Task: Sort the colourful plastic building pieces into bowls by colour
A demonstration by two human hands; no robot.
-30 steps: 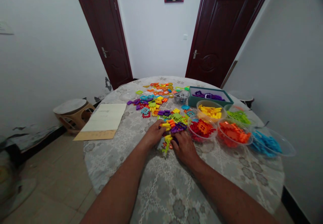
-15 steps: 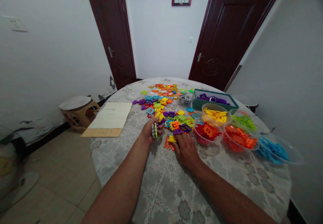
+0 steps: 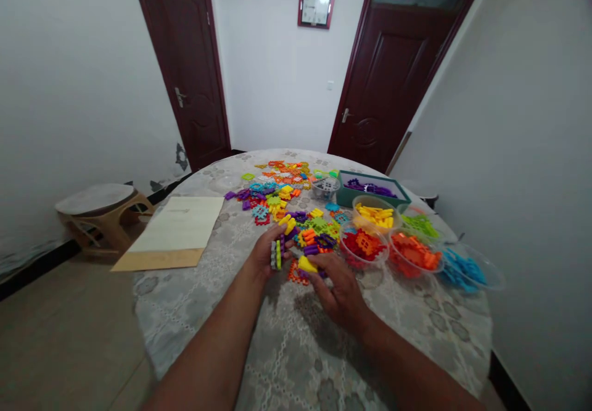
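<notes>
On the near half of the table, the left hand grips a small stack of grey, green and purple pieces. To its right, the right hand pinches a yellow piece above an orange piece. Mixed pieces lie farther off; a bowl of red ones stands right of them.

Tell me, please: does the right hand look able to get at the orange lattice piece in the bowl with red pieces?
Probably yes: the orange lattice piece lies uncovered on red pieces in the open clear bowl, close to the right hand. That hand, though, seems to hold a yellow piece.
</notes>
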